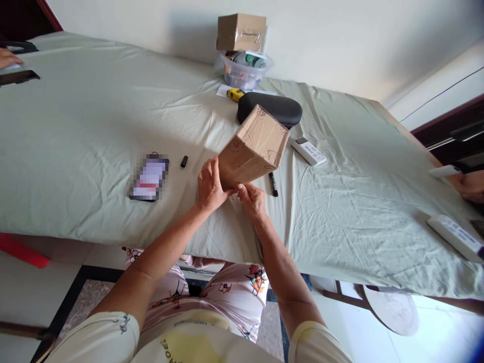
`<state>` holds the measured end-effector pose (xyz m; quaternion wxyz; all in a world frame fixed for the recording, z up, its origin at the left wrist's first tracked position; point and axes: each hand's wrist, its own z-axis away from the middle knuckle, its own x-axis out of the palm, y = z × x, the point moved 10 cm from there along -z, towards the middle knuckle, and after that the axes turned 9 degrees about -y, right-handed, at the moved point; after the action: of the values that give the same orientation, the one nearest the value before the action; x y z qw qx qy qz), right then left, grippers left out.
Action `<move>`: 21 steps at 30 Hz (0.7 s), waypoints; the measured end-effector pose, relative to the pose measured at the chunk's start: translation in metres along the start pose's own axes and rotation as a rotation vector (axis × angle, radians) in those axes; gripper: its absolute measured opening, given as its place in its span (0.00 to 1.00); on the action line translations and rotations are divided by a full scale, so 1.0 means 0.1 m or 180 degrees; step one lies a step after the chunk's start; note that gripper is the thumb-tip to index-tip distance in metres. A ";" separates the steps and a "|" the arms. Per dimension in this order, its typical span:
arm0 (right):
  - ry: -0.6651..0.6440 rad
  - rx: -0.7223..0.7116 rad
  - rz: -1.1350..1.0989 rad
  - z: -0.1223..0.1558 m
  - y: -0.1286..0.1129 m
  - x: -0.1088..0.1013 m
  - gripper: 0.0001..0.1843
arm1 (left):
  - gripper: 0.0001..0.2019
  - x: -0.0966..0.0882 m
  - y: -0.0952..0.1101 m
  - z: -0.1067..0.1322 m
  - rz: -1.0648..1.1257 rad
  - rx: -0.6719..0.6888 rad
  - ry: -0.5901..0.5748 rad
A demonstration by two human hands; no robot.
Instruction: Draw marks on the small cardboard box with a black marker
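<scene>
A brown cardboard box [251, 146] with dark pen marks is tilted up over the cloth in front of me. My left hand [212, 186] grips its lower left side, fingers wrapped round the edge. At the box's near bottom corner, my right hand [252, 200] has its thumb and fingers pinched together, close to the left thumb. What the right fingertips hold, if anything, is too small to make out. Just right of the box lies a black marker [273, 184]. A small black cap [184, 161] and a phone [150, 177] with a blurred screen lie to the left.
Behind the box sit a black hard case [280, 108], a yellow tape measure [235, 94] and a plastic tub [245, 75] topped by another carton [242, 33]. White-grey packs [309, 151] lie rightward. Other people's hands show at both edges of the cloth-covered table [359, 201].
</scene>
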<state>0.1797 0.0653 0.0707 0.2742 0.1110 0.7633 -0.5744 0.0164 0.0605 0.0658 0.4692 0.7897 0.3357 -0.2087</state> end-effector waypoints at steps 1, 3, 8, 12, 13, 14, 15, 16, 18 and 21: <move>-0.0001 -0.0016 0.0044 0.00 -0.01 0.00 0.41 | 0.65 0.00 0.00 0.00 -0.0024 0.0003 0.0000; 0.0025 -0.0052 0.0134 0.00 -0.02 -0.01 0.42 | 0.64 -0.01 0.00 -0.01 -0.0084 0.0012 -0.0009; 0.0050 -0.0059 0.0200 -0.01 -0.02 0.02 0.43 | 0.63 -0.03 0.02 -0.01 -0.0134 0.0023 -0.0009; 0.0153 -0.0126 0.0268 -0.01 -0.03 -0.02 0.42 | 0.61 -0.01 0.05 -0.01 -0.0134 0.0076 -0.0015; 0.0240 -0.0142 0.0272 0.00 -0.02 -0.07 0.41 | 0.61 -0.01 0.06 -0.01 -0.0123 0.0110 -0.0025; 0.0355 -0.0141 0.0262 0.01 -0.01 -0.13 0.40 | 0.62 -0.01 0.06 -0.02 -0.0109 0.0150 -0.0037; 0.0489 -0.0122 0.0229 0.02 0.01 -0.20 0.39 | 0.62 -0.01 0.07 -0.02 -0.0094 0.0202 -0.0048; 0.0630 -0.0095 0.0162 0.04 0.04 -0.28 0.38 | 0.62 -0.01 0.07 -0.03 -0.0079 0.0259 -0.0054; 0.0920 -0.0068 -0.0065 0.08 0.11 -0.43 0.37 | 0.62 -0.03 0.08 -0.04 -0.0056 0.0381 -0.0048; 0.1370 -0.0258 -0.0433 0.17 0.15 -0.64 0.37 | 0.61 -0.06 0.09 -0.05 -0.0069 0.0529 -0.0083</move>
<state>0.2450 0.0635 0.0903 0.0700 0.1681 0.8323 -0.5235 0.0188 0.0598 0.0768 0.4041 0.8194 0.3196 -0.2511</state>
